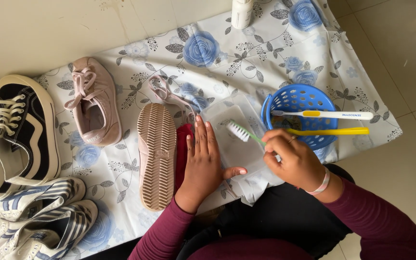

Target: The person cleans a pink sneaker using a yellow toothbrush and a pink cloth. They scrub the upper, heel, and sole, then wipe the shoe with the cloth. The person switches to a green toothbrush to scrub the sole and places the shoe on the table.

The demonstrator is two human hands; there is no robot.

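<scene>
My left hand [202,161] lies flat, fingers spread, on the side of a pink sneaker [157,156] that is tipped over with its ribbed sole showing. A red cloth [183,149] lies under the hand. My right hand [292,161] grips a green toothbrush [243,132], bristles pointing left above a clear plastic sheet [232,144]. The second pink sneaker [95,101] stands upright to the left, laces loose.
A blue basket [299,98] holds a white toothbrush [323,114] and a yellow one [328,131]. Black-and-white sneakers [18,132] and striped white sneakers [39,221] lie at the left. A white bottle [241,13] stands at the top. The floral cloth [227,62] covers the floor.
</scene>
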